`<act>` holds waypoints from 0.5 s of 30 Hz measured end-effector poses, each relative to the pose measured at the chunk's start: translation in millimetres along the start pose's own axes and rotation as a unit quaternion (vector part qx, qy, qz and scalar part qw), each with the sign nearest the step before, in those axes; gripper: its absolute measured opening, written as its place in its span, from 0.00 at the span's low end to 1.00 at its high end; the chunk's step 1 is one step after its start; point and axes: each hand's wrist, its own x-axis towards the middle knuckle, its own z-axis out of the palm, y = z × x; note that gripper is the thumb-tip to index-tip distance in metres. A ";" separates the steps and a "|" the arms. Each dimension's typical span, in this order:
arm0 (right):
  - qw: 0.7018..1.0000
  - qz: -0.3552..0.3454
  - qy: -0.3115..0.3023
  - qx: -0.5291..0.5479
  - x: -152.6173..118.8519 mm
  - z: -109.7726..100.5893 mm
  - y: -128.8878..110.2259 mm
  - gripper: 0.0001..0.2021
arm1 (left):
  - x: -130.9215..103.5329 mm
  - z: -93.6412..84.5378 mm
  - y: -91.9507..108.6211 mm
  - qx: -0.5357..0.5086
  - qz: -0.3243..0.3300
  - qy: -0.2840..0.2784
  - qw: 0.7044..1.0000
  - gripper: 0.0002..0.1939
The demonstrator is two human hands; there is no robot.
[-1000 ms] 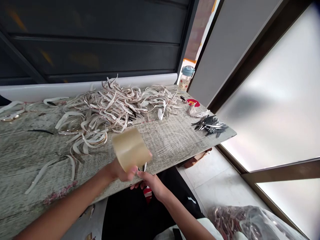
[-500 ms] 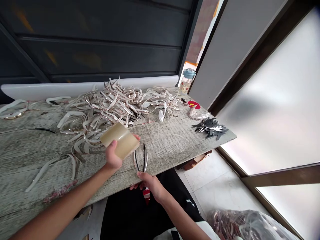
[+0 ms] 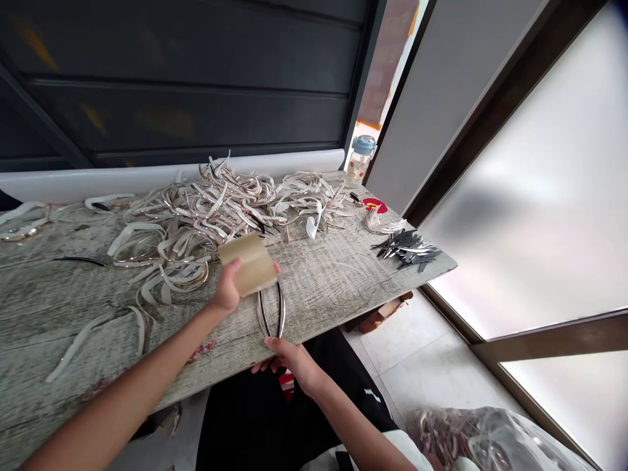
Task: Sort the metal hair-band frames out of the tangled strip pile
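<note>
My left hand (image 3: 228,285) grips a wide, yellowish roll of tape (image 3: 252,265), slightly blurred, above the table; its thumb lies on the near face and fingertips show at the far side. Close to the table's front edge, my right hand (image 3: 289,358) pinches the lower ends of two thin curved strips (image 3: 280,311), black with a shiny silver edge. Their upper parts spread apart in a narrow V, and the tips come up to the lower edge of the roll. Behind the roll lies a tangled heap of white and shiny curved strips (image 3: 230,196).
On the wood-patterned table (image 3: 333,281), a pile of dark strips (image 3: 407,248) and a white bundle (image 3: 383,224) lie at the right. A bottle with a blue lid (image 3: 360,160) stands at the back corner. A plastic bag of strips (image 3: 481,435) is on the floor.
The tape roll in my left hand has shifted right and slightly up, closer over the tips of the strips. My right hand keeps its pinch on the strips. The view has shifted slightly.
</note>
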 end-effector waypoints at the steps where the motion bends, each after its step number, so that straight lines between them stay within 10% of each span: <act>1: 1.000 -0.001 0.001 -0.001 -0.1 0.7 0.0 0.22 | 1.6 -0.5 0.5 -0.047 -0.007 0.023 0.999 0.22; 5: 1.000 -0.010 0.016 0.001 -0.7 3.6 0.2 0.21 | -2.9 -11.3 -3.0 -0.058 0.086 0.079 0.991 0.23; 12: 1.000 0.007 0.001 0.004 -1.8 1.2 -2.1 0.21 | -20.4 -7.2 -1.9 0.186 0.035 -0.236 0.953 0.09; 15: 1.000 0.009 -0.001 0.003 -1.7 0.5 -2.5 0.21 | -18.1 2.7 -1.6 0.188 -0.013 -0.236 0.953 0.10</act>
